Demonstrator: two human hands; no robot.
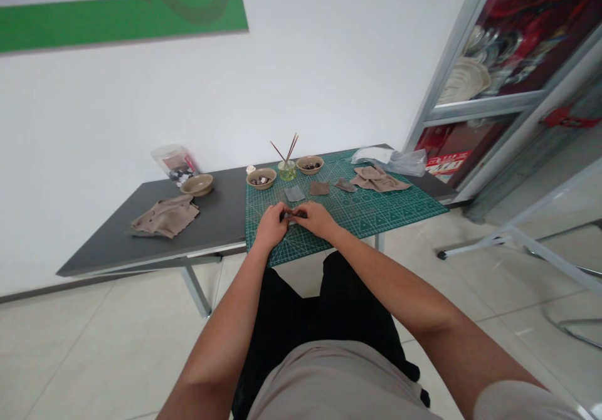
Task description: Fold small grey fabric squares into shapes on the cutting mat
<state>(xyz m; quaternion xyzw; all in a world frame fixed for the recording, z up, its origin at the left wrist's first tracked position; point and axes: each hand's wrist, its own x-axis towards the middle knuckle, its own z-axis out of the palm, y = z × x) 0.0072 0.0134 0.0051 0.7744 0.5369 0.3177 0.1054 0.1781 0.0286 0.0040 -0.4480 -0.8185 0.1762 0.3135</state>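
Observation:
My left hand (274, 222) and my right hand (314, 216) meet over the front part of a green cutting mat (376, 210). Both have their fingers bent together around something small, with a dark and a pale bit showing between them; its kind is hidden. Just beyond the fingertips lies a pale grey square sheet (295, 193). A brown square piece (319, 188) and a crumpled grey-brown piece (346, 185) lie to its right. Behind are a bowl of small stone-like pieces (261, 179) and a glass (286, 170) holding thin brown sticks.
A second bowl (310, 164) holds dark pieces. Brown cloths lie at right (380, 179) and left (165, 217). At the back left stand another bowl (197, 185) and a tipped clear jar (175, 162). A plastic bag (399, 158) lies at the back right, near the white wall.

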